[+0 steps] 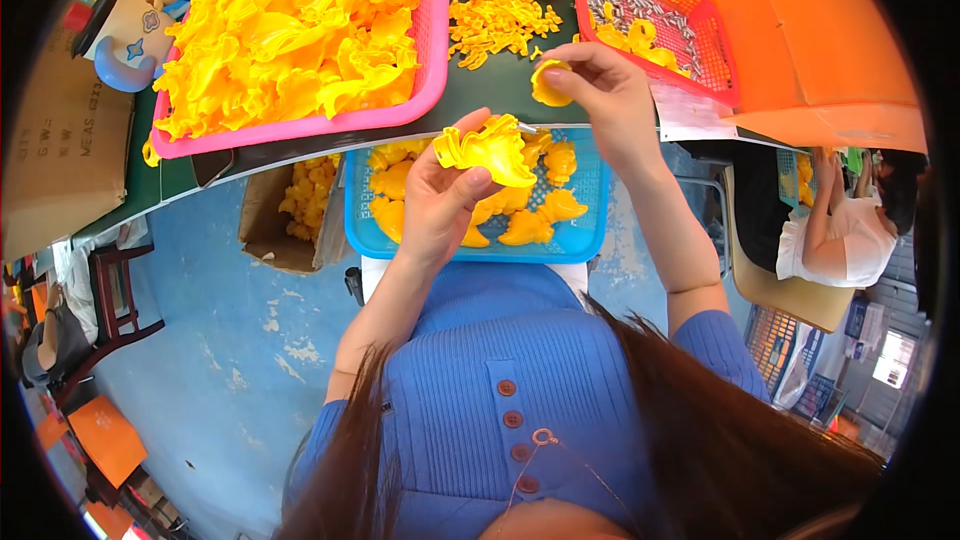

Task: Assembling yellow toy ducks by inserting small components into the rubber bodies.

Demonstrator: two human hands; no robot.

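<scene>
My left hand (432,212) is closed around a ruffled yellow plastic part (492,152), held above the blue basket. A short silvery tip (528,128) shows at that part's upper right side; I cannot tell whether it is fixed in it. Up and to the right, over the table's near edge, my right hand (615,100) pinches a smaller curved yellow plastic piece (549,84). The two pieces are apart. Below them, the blue basket (470,251) at my lap holds several yellow parts (530,225), partly hidden by my left hand.
A pink basket (436,40) heaped with yellow parts stands on the green table (490,95). Small yellow bits (500,25) lie beside it. A red basket (725,65) holds silver metal pins (640,8). A mug (130,35) stands far left; a cardboard box (275,225) sits below. Another person (835,235) works at right.
</scene>
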